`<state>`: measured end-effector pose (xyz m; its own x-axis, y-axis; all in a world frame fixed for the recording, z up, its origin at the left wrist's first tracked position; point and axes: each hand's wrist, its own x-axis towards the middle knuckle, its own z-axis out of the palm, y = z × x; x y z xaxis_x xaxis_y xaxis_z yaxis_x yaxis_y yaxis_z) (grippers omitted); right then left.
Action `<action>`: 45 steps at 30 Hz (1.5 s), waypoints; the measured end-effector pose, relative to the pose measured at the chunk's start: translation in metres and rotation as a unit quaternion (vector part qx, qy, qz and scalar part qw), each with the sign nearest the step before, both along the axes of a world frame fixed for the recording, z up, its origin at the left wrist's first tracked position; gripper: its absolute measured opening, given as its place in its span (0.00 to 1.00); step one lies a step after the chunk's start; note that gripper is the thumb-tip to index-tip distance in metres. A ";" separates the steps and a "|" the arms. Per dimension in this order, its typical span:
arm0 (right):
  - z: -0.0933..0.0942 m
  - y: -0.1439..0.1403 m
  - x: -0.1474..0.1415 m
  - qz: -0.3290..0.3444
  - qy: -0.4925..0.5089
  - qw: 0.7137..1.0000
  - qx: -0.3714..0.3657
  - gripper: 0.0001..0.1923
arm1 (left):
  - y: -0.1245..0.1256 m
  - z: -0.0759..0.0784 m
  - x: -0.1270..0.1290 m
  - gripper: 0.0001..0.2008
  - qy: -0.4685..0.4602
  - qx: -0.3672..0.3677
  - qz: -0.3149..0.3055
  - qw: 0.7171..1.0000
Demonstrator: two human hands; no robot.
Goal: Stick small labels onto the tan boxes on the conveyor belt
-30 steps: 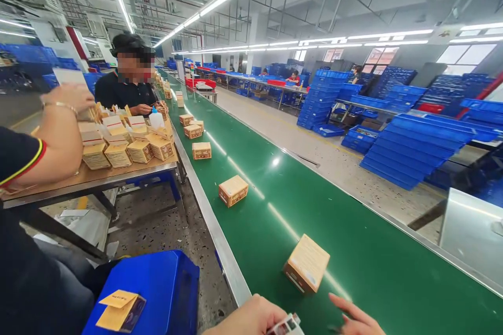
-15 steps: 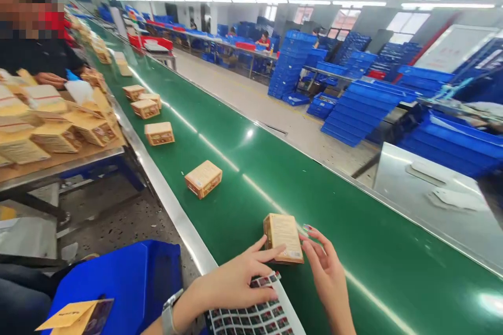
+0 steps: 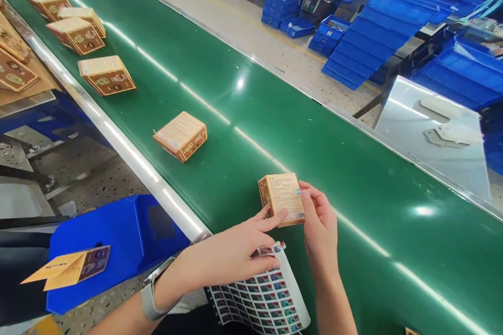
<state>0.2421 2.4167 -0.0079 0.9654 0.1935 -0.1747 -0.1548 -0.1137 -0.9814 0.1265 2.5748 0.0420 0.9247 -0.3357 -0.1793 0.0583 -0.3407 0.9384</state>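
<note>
The green belt (image 3: 275, 131) fills most of the view and runs from the far left to the near right, with a metal rail (image 3: 118, 138) along its near edge. Beyond it stand stacks of blue crates (image 3: 377, 31). Near the rail, on the person's side, a blue bin (image 3: 118, 235) carries a flat folded carton (image 3: 66, 269) on its edge.

On the belt lie 5 brown boxes. 3 sit close together far up the belt (image 3: 74, 34), 1 lies alone further down (image 3: 106, 74), and 1 more lies nearer (image 3: 181, 135). The box in work (image 3: 282, 199) lies flat on the belt just in front of the person.

The left hand (image 3: 231, 256) is loosely open. Its index finger rests on the near left edge of this box, and under the palm it keeps a sheet of small stickers (image 3: 267, 298). The right hand (image 3: 318, 220) is half closed, and its fingertips (image 3: 304, 191) press on the top right corner of the box, where a small shiny sticker (image 3: 297, 190) sits.

To do this well, I think the left finger should hold the box from sliding while the right fingertips rub the sticker flat from the middle to its edges, so that no corner lifts.
</note>
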 end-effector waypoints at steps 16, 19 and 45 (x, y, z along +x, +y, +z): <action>0.002 -0.031 -0.006 0.011 -0.080 0.994 -0.078 0.13 | -0.024 0.009 0.003 0.13 0.024 0.003 -0.037 0.999; 0.005 -0.033 -0.009 0.008 -0.119 0.984 -0.132 0.14 | -0.030 0.006 0.003 0.15 0.020 -0.004 -0.032 0.999; 0.063 -0.055 -0.075 0.181 -0.305 0.922 -0.154 0.06 | -0.046 0.005 -0.024 0.19 0.011 0.066 0.146 0.987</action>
<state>0.1666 2.3616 0.0551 0.7849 0.5537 0.2781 0.5174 -0.3386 -0.7859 0.1021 2.5285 0.0473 0.9740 -0.0284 -0.2247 0.1916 -0.4254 0.8845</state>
